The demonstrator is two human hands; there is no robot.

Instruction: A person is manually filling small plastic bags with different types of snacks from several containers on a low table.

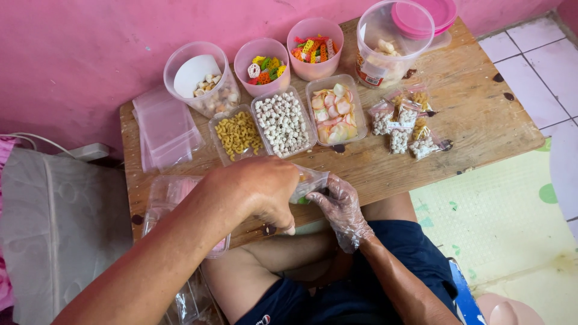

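1. I hold a small clear plastic bag between my two hands, just over the near edge of the wooden table; something green shows at its lower edge, though I cannot tell what.
2. My left hand is bare and curled over the bag's left side, fingers closed on it, thumb pointing down toward my lap.
3. My right hand wears a thin clear glove and pinches the bag's right end with its fingertips.
4. Just beyond the bag stand three clear rectangular tubs side by side: yellow curly snacks on the left, small white pellets in the middle, pink-and-white flat crackers on the right.
5. Behind them, by the pink wall, sit three round pink-tinted cups: one with pale pieces and a white scoop, one with mixed coloured shapes, one with orange and green sticks.
6. A large clear jar stands at the far right, with a pink lid leaning on its rim.
7. A cluster of small filled bags lies to the right of the tubs.
8. A stack of empty clear bags lies at the table's left end, and a clear tray sits under my left forearm.
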